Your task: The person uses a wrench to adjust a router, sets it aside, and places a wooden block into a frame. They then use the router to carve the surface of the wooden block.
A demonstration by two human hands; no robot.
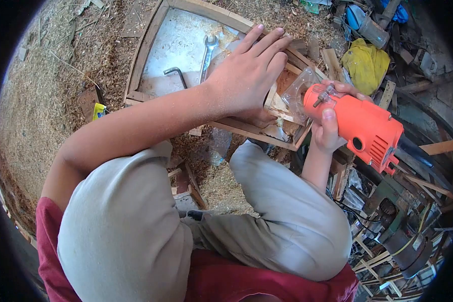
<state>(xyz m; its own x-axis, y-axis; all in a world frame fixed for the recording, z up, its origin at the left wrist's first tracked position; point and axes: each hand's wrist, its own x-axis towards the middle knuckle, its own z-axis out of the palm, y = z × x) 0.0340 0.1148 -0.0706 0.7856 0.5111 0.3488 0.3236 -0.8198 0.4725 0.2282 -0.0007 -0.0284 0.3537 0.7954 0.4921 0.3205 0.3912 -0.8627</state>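
Note:
My left hand (pixel 251 70) lies palm down across a wooden-framed tray (pixel 146 50), fingers stretched over its far rim and thumb low on the near side. In my right hand (pixel 329 121) is an orange trim router (pixel 360 123), tilted on its side, its clear base (pixel 299 90) turned toward the tray's right corner. The bit is not clearly visible. Pale wood pieces (pixel 282 105) sit in that corner, partly hidden by my left hand. Inside the tray, left of my hand, are an open-end wrench (pixel 206 58) and a bent hex key (pixel 175 73).
Sawdust and shavings (pixel 60 100) cover the ground. A yellow cloth (pixel 366 65), a blue-ended container (pixel 365 25) and wood scraps lie at the upper right. A green machine (pixel 392 216) and stacked wooden strips (pixel 377 267) stand at the lower right. My bent knees flank the tray's near side.

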